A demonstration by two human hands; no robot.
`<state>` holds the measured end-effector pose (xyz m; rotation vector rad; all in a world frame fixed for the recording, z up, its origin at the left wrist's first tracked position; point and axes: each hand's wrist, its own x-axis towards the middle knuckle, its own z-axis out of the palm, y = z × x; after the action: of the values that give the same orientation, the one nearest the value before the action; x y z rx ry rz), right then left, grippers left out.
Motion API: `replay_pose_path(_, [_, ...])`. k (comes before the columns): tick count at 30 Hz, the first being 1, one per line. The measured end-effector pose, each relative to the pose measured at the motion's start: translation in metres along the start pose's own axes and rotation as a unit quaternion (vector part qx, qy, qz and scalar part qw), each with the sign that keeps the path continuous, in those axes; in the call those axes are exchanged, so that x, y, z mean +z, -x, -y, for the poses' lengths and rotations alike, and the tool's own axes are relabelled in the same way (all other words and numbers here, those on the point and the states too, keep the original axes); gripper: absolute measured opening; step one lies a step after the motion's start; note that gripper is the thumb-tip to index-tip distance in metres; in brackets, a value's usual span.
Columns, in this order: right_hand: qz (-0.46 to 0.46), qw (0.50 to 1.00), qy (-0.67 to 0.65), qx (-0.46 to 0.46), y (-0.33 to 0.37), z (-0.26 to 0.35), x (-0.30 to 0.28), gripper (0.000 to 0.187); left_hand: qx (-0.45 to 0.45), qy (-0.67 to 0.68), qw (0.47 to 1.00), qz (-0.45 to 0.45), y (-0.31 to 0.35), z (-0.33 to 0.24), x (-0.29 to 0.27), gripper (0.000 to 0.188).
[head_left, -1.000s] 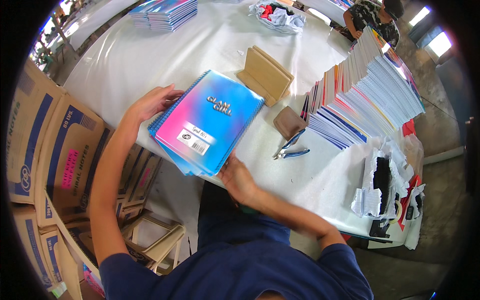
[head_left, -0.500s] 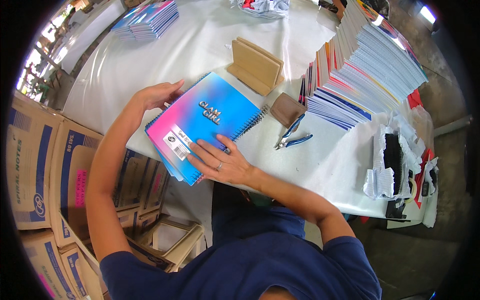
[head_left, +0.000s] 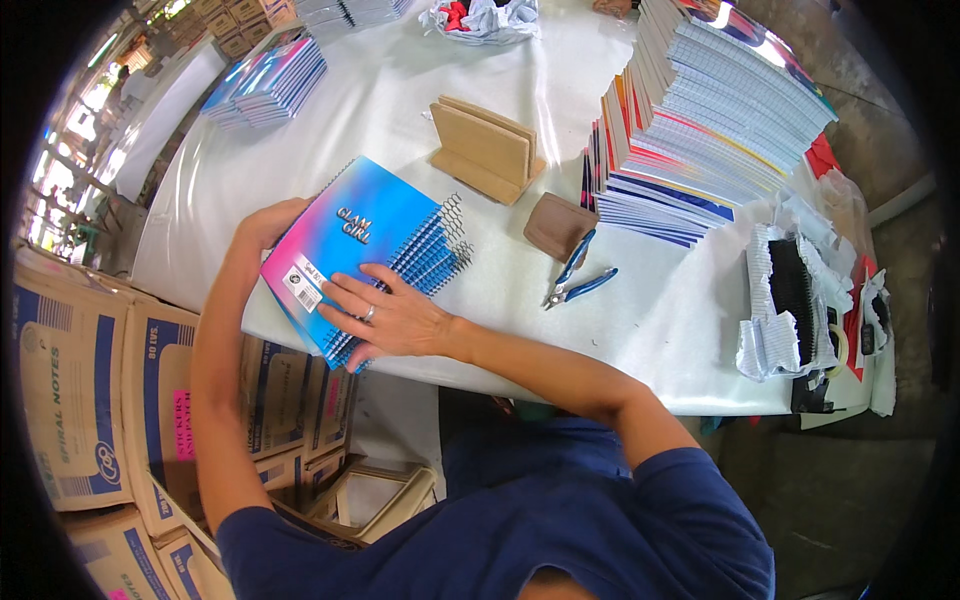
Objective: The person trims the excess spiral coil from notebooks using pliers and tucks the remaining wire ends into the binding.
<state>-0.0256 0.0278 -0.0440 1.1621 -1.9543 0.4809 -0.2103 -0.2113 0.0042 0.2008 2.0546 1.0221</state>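
A small stack of spiral notebooks (head_left: 375, 205) with blue-and-pink covers lies at a slant over the table's near left edge. Their wire coils (head_left: 428, 255) fan out along the right side, several layers showing. My left hand (head_left: 272, 222) grips the stack's left edge; its fingers are mostly hidden behind the covers. Across the near part of the top cover lie the fingers of my right hand (head_left: 400, 320), with its thumb at the coiled edge. Blue-handled cutting pliers (head_left: 590, 284) rest to the right, their handles spread, touching a small brown block (head_left: 560, 225).
A folded cardboard stand (head_left: 482, 145) sits beyond the block. Tall leaning notebooks (head_left: 700, 130) fill the far right. Torn wrapping with black coils (head_left: 792, 300) lies at the right edge. Another notebook stack (head_left: 270, 80) stands far left. Cardboard boxes (head_left: 75, 385) crowd the lower left.
The notebooks have shifted left in the picture and their coiled edges have fanned apart, exposing more layers. Both hands have moved with them. The view itself has also shifted a little.
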Motion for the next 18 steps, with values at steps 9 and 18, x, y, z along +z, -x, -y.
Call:
replay_pose_path(9, [0.153, 0.865, -0.183, 0.441, -0.018, -0.135, -0.083, 0.062, 0.149, 0.248, 0.716, -0.636, 0.097, 0.019, 0.136, 0.065])
replay_pose_path(18, [0.267, 0.875, -0.160, 0.371, -0.009, -0.086, -0.057, 0.071, 0.241, 0.584, 0.633, -0.447, 0.088, -0.003, 0.210, 0.056])
